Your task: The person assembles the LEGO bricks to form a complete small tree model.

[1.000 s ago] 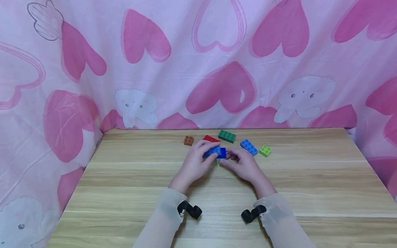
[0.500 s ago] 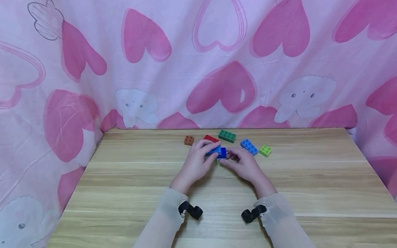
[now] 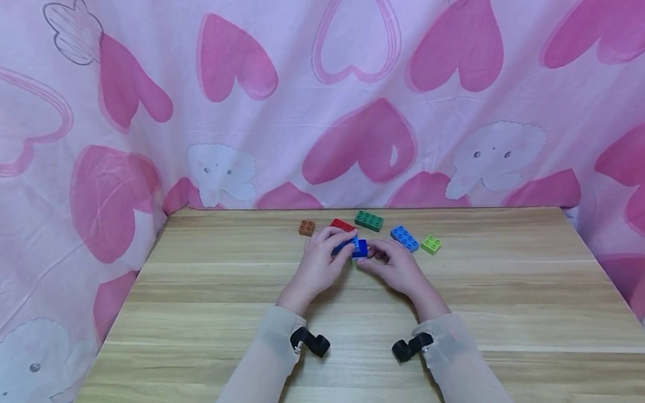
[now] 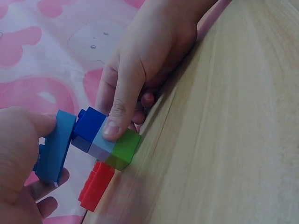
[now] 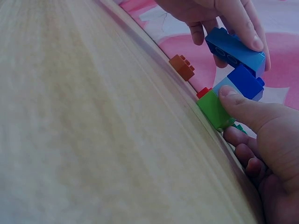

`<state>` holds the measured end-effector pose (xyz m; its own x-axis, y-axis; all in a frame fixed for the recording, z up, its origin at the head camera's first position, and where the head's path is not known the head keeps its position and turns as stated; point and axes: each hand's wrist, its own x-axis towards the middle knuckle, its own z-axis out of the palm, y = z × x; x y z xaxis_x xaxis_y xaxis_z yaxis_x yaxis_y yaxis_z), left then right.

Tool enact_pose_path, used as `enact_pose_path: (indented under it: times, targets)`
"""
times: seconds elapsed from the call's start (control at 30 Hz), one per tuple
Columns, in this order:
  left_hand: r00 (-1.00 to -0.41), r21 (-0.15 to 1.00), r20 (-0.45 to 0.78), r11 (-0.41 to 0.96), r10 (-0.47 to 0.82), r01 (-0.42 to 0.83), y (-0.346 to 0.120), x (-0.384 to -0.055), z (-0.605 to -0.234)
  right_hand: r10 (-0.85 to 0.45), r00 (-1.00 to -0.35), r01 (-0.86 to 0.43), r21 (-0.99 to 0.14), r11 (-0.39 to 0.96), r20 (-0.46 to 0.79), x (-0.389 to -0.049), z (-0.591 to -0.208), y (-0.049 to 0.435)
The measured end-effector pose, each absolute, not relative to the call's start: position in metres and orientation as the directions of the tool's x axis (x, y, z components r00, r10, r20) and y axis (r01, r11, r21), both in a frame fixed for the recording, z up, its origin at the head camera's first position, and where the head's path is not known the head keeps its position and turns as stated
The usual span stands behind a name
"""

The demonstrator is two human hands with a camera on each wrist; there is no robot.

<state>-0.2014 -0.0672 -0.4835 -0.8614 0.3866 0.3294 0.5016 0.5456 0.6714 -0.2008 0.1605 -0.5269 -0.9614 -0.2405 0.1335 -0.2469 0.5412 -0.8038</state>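
Note:
My left hand [image 3: 322, 262] pinches a blue brick [image 4: 58, 145] between thumb and fingers, at the top of a small stack. In the right wrist view this blue brick is tilted, one end right at the studs of the dark blue brick [image 5: 246, 81]. Below the dark blue brick come a light blue brick [image 4: 103, 145] and a bright green brick [image 4: 127, 148] at the bottom, close to the tabletop. My right hand [image 3: 394, 265] grips this stack, its thumb pressed on the light blue brick and the other fingers behind, partly hidden.
Around the hands on the wooden table [image 3: 225, 338] lie a brown brick [image 3: 306, 228], a red brick [image 3: 343, 225], a dark green brick [image 3: 369, 220], another blue brick [image 3: 404, 238] and a lime brick [image 3: 431, 244]. A pink heart-patterned cloth [image 3: 271, 135] hangs behind the table.
The blue brick in my left hand has tilted, showing less of its studded top in the head view. My right hand and the stack stay nearly still.

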Motion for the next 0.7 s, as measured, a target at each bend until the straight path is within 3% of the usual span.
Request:
enact_pose_path:
  times: [0.7]
  targets:
    - [-0.879,0.649,0.298,0.597,0.372,0.473,-0.0640,-0.1987,-0.4818,-0.244,-0.958,-0.260,-0.802,0.538,0.147,-0.2021,-0.5275,0.1603]
